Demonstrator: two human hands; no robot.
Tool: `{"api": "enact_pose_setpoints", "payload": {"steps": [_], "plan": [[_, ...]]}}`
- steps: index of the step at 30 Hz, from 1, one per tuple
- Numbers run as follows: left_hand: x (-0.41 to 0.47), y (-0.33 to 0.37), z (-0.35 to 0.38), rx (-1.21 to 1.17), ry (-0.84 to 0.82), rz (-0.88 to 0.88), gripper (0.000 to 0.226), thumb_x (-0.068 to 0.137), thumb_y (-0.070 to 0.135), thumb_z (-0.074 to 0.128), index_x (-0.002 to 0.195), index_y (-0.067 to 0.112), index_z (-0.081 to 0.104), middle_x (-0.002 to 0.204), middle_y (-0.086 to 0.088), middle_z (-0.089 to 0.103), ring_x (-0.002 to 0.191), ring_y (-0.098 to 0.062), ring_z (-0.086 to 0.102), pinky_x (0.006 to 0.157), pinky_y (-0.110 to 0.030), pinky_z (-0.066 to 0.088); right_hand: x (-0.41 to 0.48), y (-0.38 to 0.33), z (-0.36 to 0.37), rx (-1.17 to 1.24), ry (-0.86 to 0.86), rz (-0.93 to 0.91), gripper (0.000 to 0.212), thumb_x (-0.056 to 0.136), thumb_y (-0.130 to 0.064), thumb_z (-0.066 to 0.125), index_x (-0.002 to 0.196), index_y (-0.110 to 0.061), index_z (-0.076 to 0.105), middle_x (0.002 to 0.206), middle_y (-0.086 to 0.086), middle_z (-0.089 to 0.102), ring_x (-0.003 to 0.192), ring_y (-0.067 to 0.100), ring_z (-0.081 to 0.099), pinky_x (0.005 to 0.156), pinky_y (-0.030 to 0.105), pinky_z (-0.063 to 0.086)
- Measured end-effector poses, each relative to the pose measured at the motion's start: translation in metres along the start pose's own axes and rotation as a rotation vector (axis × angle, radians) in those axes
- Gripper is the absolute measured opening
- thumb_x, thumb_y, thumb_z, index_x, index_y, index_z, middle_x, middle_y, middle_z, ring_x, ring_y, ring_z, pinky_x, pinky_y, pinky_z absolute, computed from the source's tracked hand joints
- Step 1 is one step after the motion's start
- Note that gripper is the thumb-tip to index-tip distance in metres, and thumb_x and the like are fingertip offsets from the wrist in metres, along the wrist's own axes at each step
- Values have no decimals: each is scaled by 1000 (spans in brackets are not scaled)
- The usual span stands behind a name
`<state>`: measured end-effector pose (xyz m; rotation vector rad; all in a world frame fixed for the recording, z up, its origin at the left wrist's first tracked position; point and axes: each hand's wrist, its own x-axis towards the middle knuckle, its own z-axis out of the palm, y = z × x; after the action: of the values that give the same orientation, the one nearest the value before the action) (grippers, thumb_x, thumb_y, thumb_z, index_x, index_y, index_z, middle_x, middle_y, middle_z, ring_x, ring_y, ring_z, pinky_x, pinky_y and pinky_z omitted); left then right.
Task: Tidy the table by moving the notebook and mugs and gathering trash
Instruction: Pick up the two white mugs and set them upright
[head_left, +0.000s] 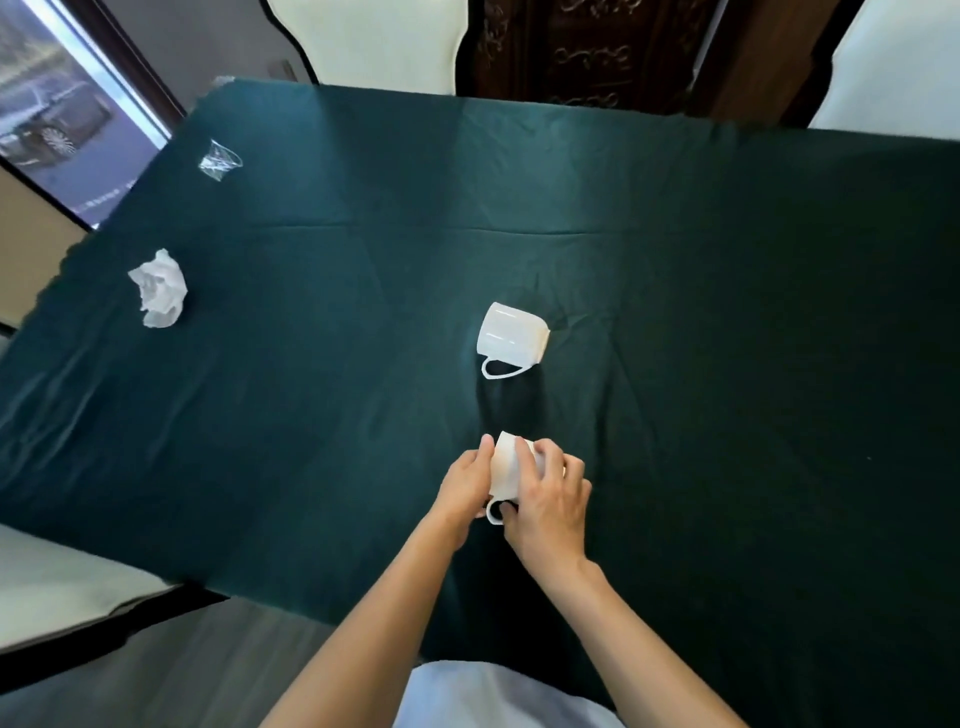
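Head view: near mug (506, 462), white glazed ceramic, sits at the near middle of the table (311, 374), clasped between both hands, with the left hand (467, 483) cupping its left wall, the right hand (550, 499) curled over its right side, and the handle toward the person. Judged rigid, slick and breakable, moderately heavy; a two-sided body clasp or the handle loop suits it. Second mug (511, 338) lies on its side just beyond; crumpled tissue (158, 288) and crushed clear cup (221, 160) sit far left.

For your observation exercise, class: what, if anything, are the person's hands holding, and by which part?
Both hands hold the small white ceramic mug: the left hand grips its side wall, the right hand wraps over its body by the handle.
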<state>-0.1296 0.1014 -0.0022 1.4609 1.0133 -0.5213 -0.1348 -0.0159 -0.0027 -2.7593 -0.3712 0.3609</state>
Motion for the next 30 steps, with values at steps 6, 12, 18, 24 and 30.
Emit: {"api": "enact_pose_setpoints", "payload": {"steps": [6,12,18,24,30], "plan": [[12,-1,-5,-145,-21,-127,49,107,55,41,124,14,62,127,-15,72,102,-27,71,93,-41,56,16,1,4,4,-21,40,88,73,-26,82,153,-20,45,148,5,49,129,33,44,98,44,41],[4,9,-16,-207,-140,-188,35,103,51,56,99,18,66,71,-1,81,76,-21,71,72,-31,56,25,-3,-6,-3,-67,60,82,75,-30,76,150,-25,41,149,-3,45,132,29,38,101,40,36],[-10,10,-39,-204,-195,-57,40,108,44,50,128,14,67,119,-4,75,92,-25,76,69,-28,58,21,-2,-20,317,-99,144,86,62,-29,89,139,-18,51,137,4,59,121,31,50,96,36,44],[-37,0,-80,-84,-199,103,34,111,35,44,135,15,57,130,-8,68,90,-28,79,71,-30,63,-7,-31,-13,513,-89,167,90,61,-37,95,138,-21,53,131,1,62,118,22,59,98,37,51],[-48,-27,-132,-144,-168,134,23,108,26,49,126,18,60,126,-4,66,85,-29,82,76,-36,66,-27,-70,13,631,-105,104,95,62,-42,95,141,-28,45,132,-9,59,119,12,58,94,25,47]]}}
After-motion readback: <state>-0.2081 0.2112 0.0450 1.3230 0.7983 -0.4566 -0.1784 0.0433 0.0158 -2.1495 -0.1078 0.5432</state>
